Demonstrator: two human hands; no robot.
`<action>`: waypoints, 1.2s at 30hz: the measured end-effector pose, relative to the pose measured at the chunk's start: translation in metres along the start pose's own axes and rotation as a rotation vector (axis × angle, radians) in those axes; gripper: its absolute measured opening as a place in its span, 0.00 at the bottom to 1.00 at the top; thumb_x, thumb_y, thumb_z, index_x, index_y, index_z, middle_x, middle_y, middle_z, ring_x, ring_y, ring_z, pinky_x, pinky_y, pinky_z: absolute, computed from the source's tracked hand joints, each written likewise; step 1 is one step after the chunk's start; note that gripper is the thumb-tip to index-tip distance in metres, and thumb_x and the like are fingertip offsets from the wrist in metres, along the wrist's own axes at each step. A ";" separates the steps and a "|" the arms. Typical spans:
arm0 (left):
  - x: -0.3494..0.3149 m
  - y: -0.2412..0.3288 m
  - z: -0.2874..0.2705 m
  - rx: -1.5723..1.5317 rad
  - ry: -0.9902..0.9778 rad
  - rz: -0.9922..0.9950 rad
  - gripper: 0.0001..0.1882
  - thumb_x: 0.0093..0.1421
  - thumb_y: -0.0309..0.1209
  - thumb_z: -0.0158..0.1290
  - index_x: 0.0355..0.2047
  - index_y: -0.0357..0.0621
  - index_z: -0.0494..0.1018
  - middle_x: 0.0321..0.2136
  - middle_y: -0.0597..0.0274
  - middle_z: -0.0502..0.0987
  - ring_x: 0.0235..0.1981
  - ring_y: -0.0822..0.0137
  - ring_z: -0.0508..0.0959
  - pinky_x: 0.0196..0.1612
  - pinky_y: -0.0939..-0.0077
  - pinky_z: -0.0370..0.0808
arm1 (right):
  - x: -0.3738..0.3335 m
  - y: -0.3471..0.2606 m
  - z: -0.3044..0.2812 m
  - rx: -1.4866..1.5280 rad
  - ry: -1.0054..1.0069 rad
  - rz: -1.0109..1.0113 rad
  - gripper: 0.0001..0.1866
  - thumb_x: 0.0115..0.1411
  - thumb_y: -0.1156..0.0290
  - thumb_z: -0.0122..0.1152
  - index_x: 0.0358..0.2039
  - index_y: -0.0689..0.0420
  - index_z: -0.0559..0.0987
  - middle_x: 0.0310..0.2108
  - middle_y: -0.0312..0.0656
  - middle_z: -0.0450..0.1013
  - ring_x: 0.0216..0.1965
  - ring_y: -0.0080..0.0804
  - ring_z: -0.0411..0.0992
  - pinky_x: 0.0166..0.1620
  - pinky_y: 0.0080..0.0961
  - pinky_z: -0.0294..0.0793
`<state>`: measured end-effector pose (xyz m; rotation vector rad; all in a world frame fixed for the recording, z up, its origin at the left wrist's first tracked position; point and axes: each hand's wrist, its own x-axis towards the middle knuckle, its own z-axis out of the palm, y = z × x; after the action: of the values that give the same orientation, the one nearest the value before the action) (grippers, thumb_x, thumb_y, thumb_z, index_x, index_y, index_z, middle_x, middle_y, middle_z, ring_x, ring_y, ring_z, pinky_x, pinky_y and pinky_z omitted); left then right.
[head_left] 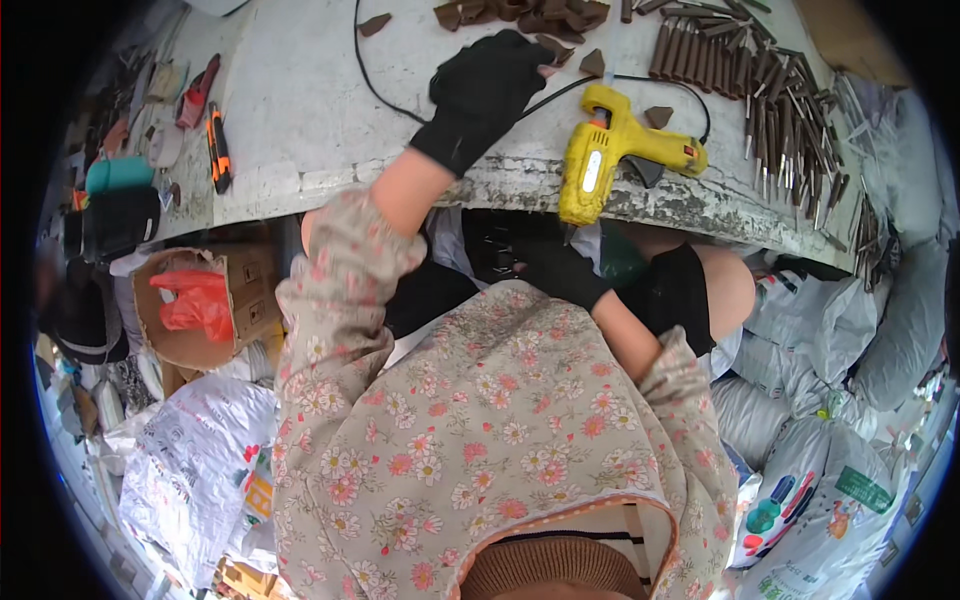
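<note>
My left hand (488, 95), in a black glove with bare fingertips, reaches over the white worktop with its fingers curled in. Its fingertips are beside a small brown leather-like piece (553, 50), below a pile of similar brown strips (525, 12). Whether a piece is pinched there is hidden. Below the table edge, over my lap, my right hand (562, 275), also in a black glove, is closed near a dark object (493, 245) too shadowed to name. A yellow hot glue gun (600, 165) lies at the edge between them, nozzle toward me.
The gun's black cord (548, 98) loops across the worktop (300, 90). Many brown-handled metal-tipped rods (775, 100) are heaped at right. An orange-black utility knife (217, 150) lies left. A cardboard box (255, 290) with a red bag and white sacks (200, 470) flank me.
</note>
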<state>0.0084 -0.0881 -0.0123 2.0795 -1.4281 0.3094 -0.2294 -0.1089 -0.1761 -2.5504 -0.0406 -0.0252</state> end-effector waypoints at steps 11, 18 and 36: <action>0.008 -0.027 0.055 0.079 -0.066 0.068 0.17 0.52 0.34 0.52 0.43 0.47 0.69 0.38 0.57 0.74 0.41 0.58 0.74 0.43 0.67 0.71 | -0.010 -0.017 -0.239 0.747 -0.067 0.317 0.16 0.56 0.66 0.55 0.44 0.57 0.74 0.36 0.42 0.75 0.37 0.25 0.72 0.42 0.23 0.70; -0.029 0.007 -0.003 -0.469 -0.153 -0.489 0.12 0.50 0.33 0.57 0.30 0.40 0.68 0.21 0.65 0.71 0.23 0.76 0.70 0.28 0.79 0.68 | 0.097 0.128 -0.307 -0.259 0.321 0.479 0.18 0.49 0.61 0.55 0.38 0.57 0.76 0.32 0.47 0.75 0.34 0.41 0.74 0.39 0.35 0.72; -0.153 0.084 -0.025 -1.171 0.082 -0.778 0.19 0.52 0.23 0.54 0.45 0.38 0.65 0.30 0.64 0.72 0.31 0.76 0.71 0.35 0.83 0.68 | 0.116 0.167 -0.286 -0.783 0.039 0.775 0.14 0.51 0.68 0.54 0.37 0.62 0.76 0.43 0.54 0.70 0.46 0.46 0.68 0.49 0.34 0.67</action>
<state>-0.1248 0.0239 -0.0401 1.3861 -0.4021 -0.6146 -0.1105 -0.4039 -0.0281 -3.1281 1.1727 0.2552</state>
